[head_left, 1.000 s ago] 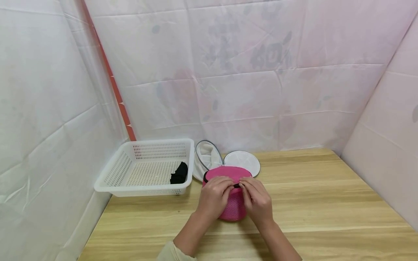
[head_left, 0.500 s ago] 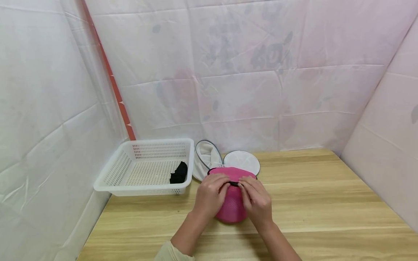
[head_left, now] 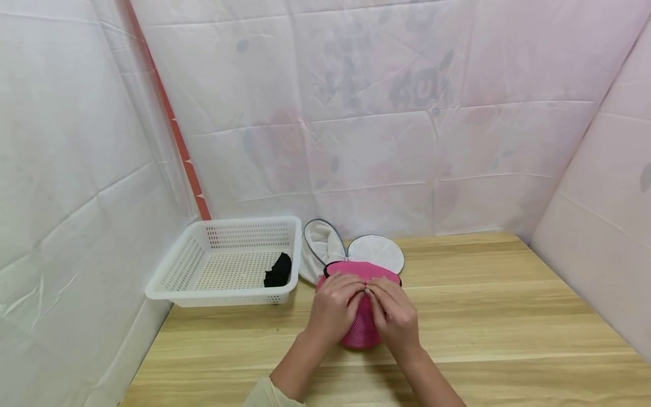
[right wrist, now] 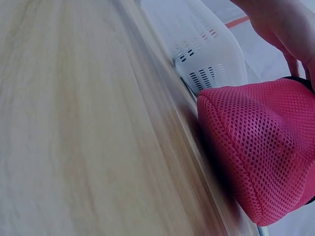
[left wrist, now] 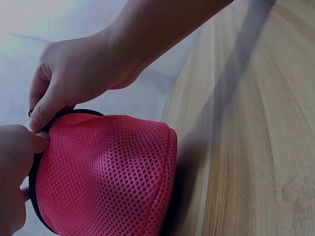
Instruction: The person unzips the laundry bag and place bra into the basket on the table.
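Observation:
A pink mesh laundry bag [head_left: 362, 330] with black zipper trim [left wrist: 33, 189] stands on the table in front of me, its round lid [head_left: 363, 269] lying over the top. My left hand [head_left: 331, 308] pinches the near edge of the bag at the trim. Beside it my right hand [head_left: 398, 314] pinches the same edge, the fingertips of both hands meeting at the middle. The left wrist view shows thumbs and fingers gathered at the black rim. Fingers cover the zipper pull, if one is there. The mesh side bulges outward below the hands.
Left of the bag is a white perforated plastic basket [head_left: 224, 294] with a folded black cloth [head_left: 278, 270] inside. Behind the bag lies a white mesh bag [head_left: 312, 254] with its round white lid [head_left: 376, 252] flipped open. White sheeting [head_left: 356, 141] walls the wooden table [head_left: 498, 316].
My right hand has moved slightly left along the rim until its fingertips meet the left hand's. The black trim seen between them earlier is now covered.

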`<state>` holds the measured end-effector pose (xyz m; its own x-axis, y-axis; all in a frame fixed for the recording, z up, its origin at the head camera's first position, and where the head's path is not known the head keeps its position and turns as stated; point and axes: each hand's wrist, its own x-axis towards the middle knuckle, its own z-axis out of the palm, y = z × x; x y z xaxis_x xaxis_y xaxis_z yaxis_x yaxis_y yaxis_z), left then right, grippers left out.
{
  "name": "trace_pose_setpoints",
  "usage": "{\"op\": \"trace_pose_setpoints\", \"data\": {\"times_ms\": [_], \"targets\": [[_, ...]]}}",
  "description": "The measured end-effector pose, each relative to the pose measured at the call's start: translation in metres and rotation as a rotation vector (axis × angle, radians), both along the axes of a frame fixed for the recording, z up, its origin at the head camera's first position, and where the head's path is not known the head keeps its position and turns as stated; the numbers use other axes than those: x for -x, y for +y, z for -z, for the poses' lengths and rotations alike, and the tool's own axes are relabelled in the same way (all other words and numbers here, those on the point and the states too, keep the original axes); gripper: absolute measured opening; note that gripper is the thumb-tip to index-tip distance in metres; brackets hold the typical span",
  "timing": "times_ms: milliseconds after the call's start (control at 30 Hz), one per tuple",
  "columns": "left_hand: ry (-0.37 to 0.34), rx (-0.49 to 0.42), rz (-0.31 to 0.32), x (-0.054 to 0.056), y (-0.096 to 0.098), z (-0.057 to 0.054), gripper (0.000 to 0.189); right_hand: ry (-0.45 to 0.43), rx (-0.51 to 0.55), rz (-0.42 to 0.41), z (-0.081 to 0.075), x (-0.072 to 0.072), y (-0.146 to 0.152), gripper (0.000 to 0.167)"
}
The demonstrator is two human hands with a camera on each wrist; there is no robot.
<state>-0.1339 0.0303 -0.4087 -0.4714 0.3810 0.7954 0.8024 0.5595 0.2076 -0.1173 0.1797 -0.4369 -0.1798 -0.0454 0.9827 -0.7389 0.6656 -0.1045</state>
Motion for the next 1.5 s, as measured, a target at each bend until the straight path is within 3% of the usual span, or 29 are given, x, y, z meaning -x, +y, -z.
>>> {"op": "trace_pose_setpoints", "data": {"times_ms": [1067, 1500], "targets": [[-0.019, -0.039, -0.014, 0.008, -0.010, 0.002, 0.011, -0.020, 0.041, 0.039, 0.001, 0.005, 0.013, 0.022], [-0.002, -0.001, 0.015, 0.004, -0.002, 0.002, 0.015, -0.016, 0.018, 0.013, 0.004, 0.003, 0.003, 0.026]]}}
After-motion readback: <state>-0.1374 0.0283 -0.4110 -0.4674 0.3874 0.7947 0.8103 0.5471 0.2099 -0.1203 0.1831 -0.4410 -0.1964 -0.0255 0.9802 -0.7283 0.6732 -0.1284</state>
